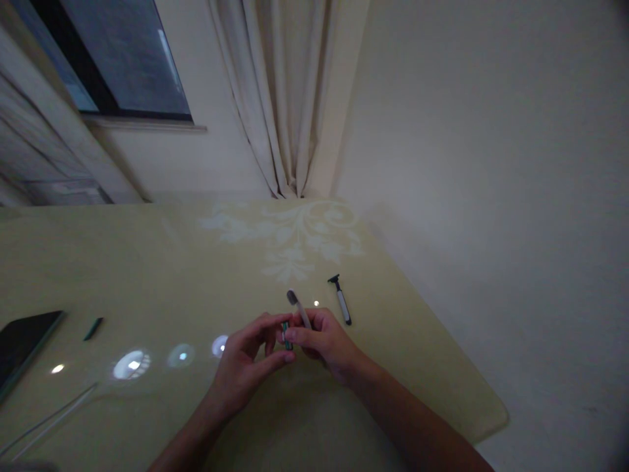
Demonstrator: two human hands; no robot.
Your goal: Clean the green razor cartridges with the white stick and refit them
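Note:
Near the table's middle my two hands meet around a small green and dark cartridge-like piece (pixel 287 335). My left hand (pixel 248 357) pinches it between thumb and forefinger, at its ends. My right hand (pixel 327 344) has its thumb on the same piece and also holds a toothbrush (pixel 303 311), whose dark-bristled head points up and to the left. Just beyond my right hand, a razor (pixel 341 299) with a grey and black handle lies on the table.
The pale green table (pixel 417 341) reaches a wall on the right. At left lie a dark flat device (pixel 24 344), a small dark green piece (pixel 93 328) and a white cable (pixel 54 414). Curtains (pixel 280 85) hang behind.

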